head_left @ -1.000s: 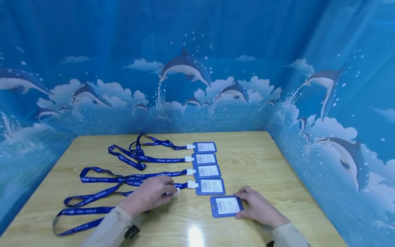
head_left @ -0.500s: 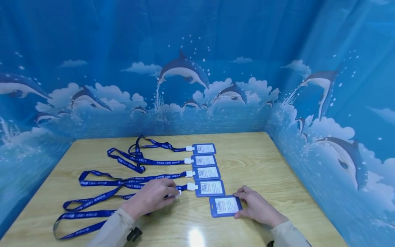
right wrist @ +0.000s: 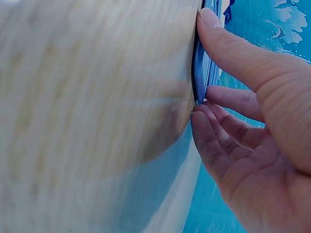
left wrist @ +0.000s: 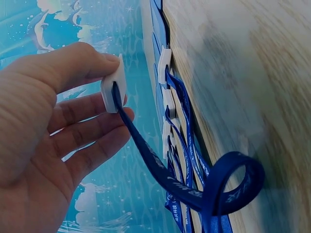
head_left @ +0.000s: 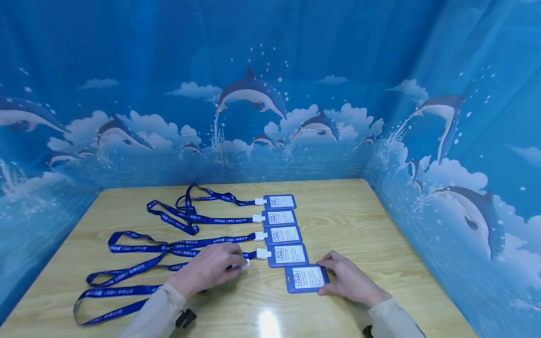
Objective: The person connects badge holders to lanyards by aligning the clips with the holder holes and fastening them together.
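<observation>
My left hand (head_left: 213,267) pinches the white plastic clip (left wrist: 114,87) of a blue lanyard (left wrist: 163,179) between thumb and fingers. The clip is lifted off the table, and the strap hangs from it in a curl. Opposite, my right hand (head_left: 348,280) grips the right end of a blue badge holder (head_left: 307,278), thumb on the near edge and fingers on the far one. This holder lies flat, its slotted end toward the left hand, apart from the held clip. In the right wrist view the thumb and fingers (right wrist: 228,126) show at the holder's edge.
Several badge holders (head_left: 287,255) with lanyards clipped on lie in a column behind the hands. Their blue straps (head_left: 230,219) stretch left, some looped over each other. A wooden table (head_left: 355,216) carries everything, enclosed by a dolphin-print curtain (head_left: 190,56).
The loose badge holder has slid slightly left and away from me under my right hand, closer to the column. My left hand with the clip has shifted a little right.
</observation>
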Tool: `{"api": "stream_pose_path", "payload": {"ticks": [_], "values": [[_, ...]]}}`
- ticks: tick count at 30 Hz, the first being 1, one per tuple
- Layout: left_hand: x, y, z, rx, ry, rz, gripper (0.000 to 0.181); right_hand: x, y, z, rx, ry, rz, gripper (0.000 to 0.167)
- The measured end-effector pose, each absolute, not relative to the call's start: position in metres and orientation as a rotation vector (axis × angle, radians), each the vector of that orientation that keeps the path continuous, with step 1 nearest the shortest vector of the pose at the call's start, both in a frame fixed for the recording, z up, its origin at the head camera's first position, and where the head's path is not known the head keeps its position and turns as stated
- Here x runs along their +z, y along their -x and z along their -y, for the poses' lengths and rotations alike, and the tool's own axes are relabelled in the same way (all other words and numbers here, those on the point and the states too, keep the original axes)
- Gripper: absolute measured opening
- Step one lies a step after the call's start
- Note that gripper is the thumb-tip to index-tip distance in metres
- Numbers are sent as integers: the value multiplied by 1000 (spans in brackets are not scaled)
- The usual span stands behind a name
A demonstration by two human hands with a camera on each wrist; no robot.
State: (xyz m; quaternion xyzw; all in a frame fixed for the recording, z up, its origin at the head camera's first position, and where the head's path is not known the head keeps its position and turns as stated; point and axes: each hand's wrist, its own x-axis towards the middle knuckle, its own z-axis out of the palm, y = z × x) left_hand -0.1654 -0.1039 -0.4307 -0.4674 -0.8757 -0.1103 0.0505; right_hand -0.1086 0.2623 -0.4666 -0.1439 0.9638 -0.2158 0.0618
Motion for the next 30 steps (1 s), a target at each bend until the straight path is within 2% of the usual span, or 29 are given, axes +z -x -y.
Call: {"api": "stream_pose_path", "payload": {"ticks": [23,30], "values": [[-435,163,96,-345,1481,2615,19,-466,109,-262,-698,430,-2851,74],[-436,162,93,-359,1474,2627,19,-469,108,-261,-673,463,-2901,69]]}}
